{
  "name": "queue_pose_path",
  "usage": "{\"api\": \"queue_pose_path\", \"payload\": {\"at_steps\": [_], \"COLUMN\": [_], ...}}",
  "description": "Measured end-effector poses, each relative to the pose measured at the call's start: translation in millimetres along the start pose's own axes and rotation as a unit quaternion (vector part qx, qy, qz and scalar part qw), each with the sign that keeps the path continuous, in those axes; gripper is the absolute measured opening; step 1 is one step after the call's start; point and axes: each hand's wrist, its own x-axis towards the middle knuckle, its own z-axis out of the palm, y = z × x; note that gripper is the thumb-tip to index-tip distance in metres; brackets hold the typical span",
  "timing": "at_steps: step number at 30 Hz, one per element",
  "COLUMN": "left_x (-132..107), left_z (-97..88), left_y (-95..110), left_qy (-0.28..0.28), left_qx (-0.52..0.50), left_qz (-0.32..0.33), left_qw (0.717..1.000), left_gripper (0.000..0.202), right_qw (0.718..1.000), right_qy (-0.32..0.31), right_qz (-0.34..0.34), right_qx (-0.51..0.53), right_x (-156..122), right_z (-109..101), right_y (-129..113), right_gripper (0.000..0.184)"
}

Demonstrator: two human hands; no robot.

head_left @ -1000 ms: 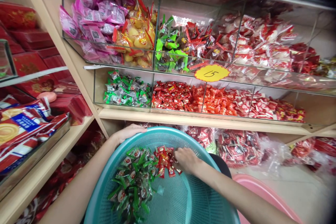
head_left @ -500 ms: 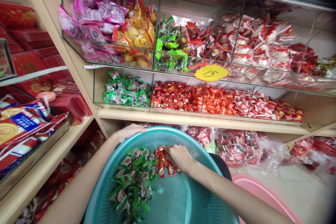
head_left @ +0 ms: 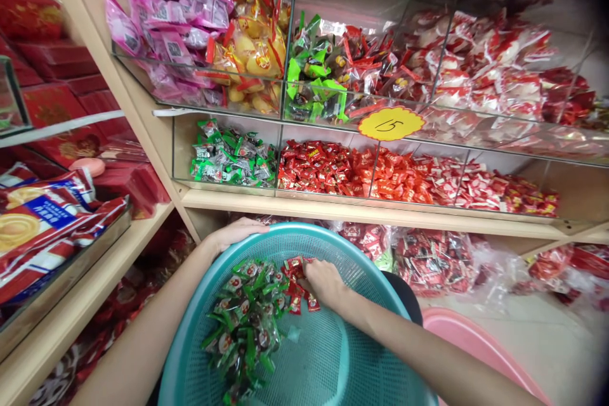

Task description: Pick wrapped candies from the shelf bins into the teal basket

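Note:
A teal plastic basket (head_left: 314, 387) with mesh walls stands in front of me. My left hand (head_left: 240, 233) is closed over its far left rim. Inside, my right hand (head_left: 323, 280) is curled on a small pile of red-wrapped candies (head_left: 295, 292) near the far wall; its fingertips are partly hidden among them. To their left lies a heap of green-and-clear wrapped candies (head_left: 247, 323).
Glass-fronted candy bins (head_left: 314, 168) line the shelf ahead, with a yellow price tag (head_left: 391, 123) marked 15. Bagged candy (head_left: 432, 260) sits below. At right is a pink basin (head_left: 469, 342); red-and-blue snack packs (head_left: 47, 222) lie in a tray at left.
My right hand stays at the red candies, which have shifted slightly under its fingers. The left hand keeps its hold on the rim. The whole view has moved a little.

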Motion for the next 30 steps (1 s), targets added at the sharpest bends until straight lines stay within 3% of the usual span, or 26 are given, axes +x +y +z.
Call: {"api": "queue_pose_path", "payload": {"at_steps": [15, 20, 22, 23, 24, 25, 27, 30], "left_x": [0.0, -1.5, -1.4, -1.3, -1.1, -0.9, -0.4, 0.3], "left_z": [0.3, 0.5, 0.9, 1.0, 1.2, 1.2, 1.0, 0.3], "left_y": [1.4, 4.0, 4.6, 4.6, 4.4, 3.9, 2.4, 0.0], "left_qy": [0.009, 0.012, 0.013, 0.014, 0.017, 0.018, 0.016, 0.006], "left_qx": [0.012, 0.030, 0.034, 0.035, 0.035, 0.034, 0.026, 0.009], "left_qz": [0.005, 0.009, 0.009, 0.009, 0.009, 0.009, 0.009, 0.011], "left_qw": [1.000, 0.999, 0.999, 0.999, 0.999, 0.999, 0.999, 1.000], "left_gripper": [0.037, 0.035, 0.037, 0.037, 0.037, 0.038, 0.038, 0.037], "right_qw": [0.999, 0.997, 0.988, 0.970, 0.935, 0.881, 0.742, 0.559], "right_qy": [0.003, 0.002, -0.019, -0.041, -0.065, -0.087, -0.113, -0.119], "right_qz": [0.030, 0.039, 0.022, 0.011, 0.003, 0.002, 0.017, 0.025], "right_qx": [0.036, 0.064, 0.151, 0.238, 0.347, 0.465, 0.660, 0.820], "right_x": [11.7, 0.9, -7.9, -13.1, -18.7, -24.5, -35.5, -46.7], "right_z": [2.9, -13.1, -19.1, -21.3, -22.7, -23.4, -22.2, -16.7], "right_y": [-8.6, 18.6, 36.5, 45.3, 53.5, 60.6, 71.0, 76.2], "right_gripper": [0.020, 0.021, 0.022, 0.023, 0.024, 0.026, 0.032, 0.039]}}
